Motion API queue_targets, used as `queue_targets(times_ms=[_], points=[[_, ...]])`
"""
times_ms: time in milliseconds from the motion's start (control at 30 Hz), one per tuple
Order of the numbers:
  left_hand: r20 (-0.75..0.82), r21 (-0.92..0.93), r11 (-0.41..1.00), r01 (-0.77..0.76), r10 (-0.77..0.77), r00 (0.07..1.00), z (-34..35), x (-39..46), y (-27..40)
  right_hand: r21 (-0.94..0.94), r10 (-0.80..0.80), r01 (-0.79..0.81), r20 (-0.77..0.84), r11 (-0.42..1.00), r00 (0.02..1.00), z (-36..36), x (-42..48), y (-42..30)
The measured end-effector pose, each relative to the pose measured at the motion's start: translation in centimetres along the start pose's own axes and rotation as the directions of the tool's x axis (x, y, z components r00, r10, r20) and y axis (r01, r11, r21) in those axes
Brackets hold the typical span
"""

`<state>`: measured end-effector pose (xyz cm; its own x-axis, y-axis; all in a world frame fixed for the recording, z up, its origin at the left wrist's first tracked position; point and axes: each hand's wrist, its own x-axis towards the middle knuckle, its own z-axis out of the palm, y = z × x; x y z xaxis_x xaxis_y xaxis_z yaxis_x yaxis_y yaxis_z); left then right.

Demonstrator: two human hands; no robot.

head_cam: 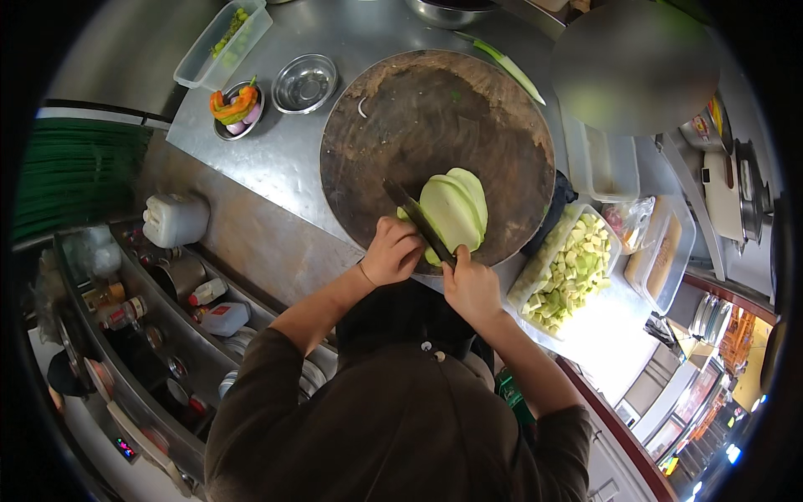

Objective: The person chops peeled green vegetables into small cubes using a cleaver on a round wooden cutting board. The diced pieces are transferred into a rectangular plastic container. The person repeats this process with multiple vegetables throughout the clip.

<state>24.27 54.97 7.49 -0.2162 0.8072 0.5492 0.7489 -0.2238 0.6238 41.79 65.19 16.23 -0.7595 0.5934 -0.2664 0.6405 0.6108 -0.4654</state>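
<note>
My right hand grips the handle of a kitchen knife, its dark blade slanting up and left across the round wooden chopping block. Several broad pale green vegetable slices overlap just right of the blade. On the other side, my left hand has its fingers curled over a green vegetable piece close beside the blade. Most of that piece is hidden by the fingers and the knife. Right of the block, a clear plastic bin holds many diced pale green cubes.
A scallion piece lies along the block's far right edge. An empty metal bowl, a small bowl with peppers and shallots and a plastic tub stand left. Clear containers stand right; a white jug is at lower left.
</note>
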Motion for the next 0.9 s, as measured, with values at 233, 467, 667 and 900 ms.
queue_targets(times_ms=[233,467,667,900], points=[[0.146,0.009,1.0,0.027,-0.028,0.989,-2.4,0.1,0.0,0.419,0.108,-0.064,-0.081,0.906,0.991,-2.3,-1.1,2.6],[0.44,0.069,0.989,-0.133,0.089,0.893,-4.7,4.8,-0.7,0.745,0.338,-0.248,0.033,0.619,0.941,-4.0,-3.5,3.9],[0.575,0.109,0.989,-0.1,0.02,0.818,-4.8,5.7,-0.7,0.907,0.18,-0.206,0.148,0.369,0.973,-3.9,-2.0,5.1],[0.685,0.14,0.977,-0.162,0.023,0.728,-5.1,6.4,0.1,0.981,0.427,-0.113,0.035,0.16,0.903,-4.8,-6.8,7.6]])
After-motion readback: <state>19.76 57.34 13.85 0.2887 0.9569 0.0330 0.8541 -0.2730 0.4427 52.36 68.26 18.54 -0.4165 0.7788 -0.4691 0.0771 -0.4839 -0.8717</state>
